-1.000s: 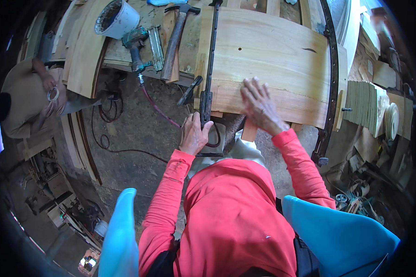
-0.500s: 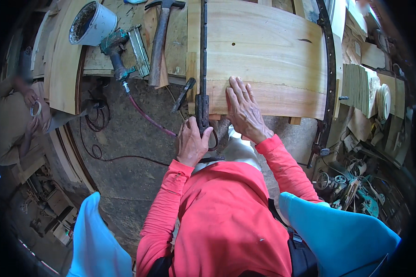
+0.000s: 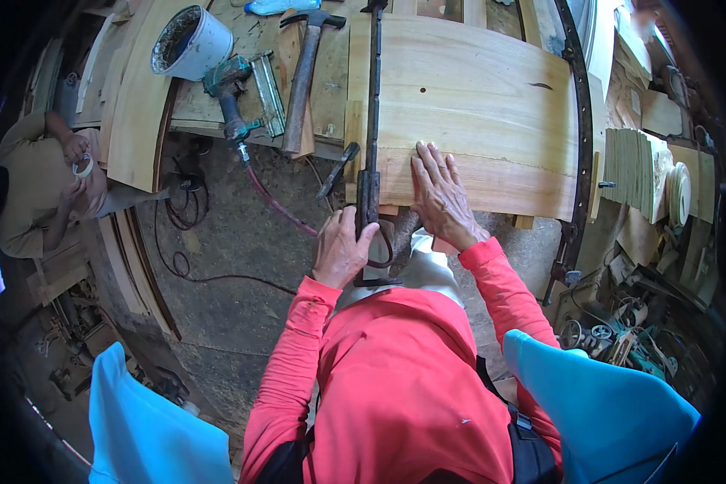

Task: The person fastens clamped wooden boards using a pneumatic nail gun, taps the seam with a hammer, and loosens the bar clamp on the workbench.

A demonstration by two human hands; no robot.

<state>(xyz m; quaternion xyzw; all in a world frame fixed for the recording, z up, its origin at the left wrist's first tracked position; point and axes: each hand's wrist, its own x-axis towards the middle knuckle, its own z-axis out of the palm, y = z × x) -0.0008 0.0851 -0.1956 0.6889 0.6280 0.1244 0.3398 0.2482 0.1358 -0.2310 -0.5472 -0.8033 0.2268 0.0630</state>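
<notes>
My left hand (image 3: 343, 248) is closed round the near end of a long dark metal bar clamp (image 3: 371, 129), which lies across the left side of a glued wooden panel (image 3: 468, 89). Part of the grip is hidden behind my fingers. My right hand (image 3: 445, 200) rests flat on the panel's near edge, fingers stretched out and holding nothing. Along the right edge of the panel runs a second bar clamp (image 3: 579, 153). A small dark metal piece (image 3: 338, 171) sits just left of the nearer clamp.
Left on the bench lie a claw hammer (image 3: 302, 85), a teal nail gun (image 3: 232, 93) with a red hose (image 3: 270, 202), and a white bucket (image 3: 206, 48). A seated person (image 3: 48, 181) holds a tape roll (image 3: 82, 166) at far left. Stacked boards (image 3: 633, 165) stand right.
The whole view has shifted, so the bench and hands appear slightly further right and lower. Against the panel and clamp, both hands stay in nearly the same place.
</notes>
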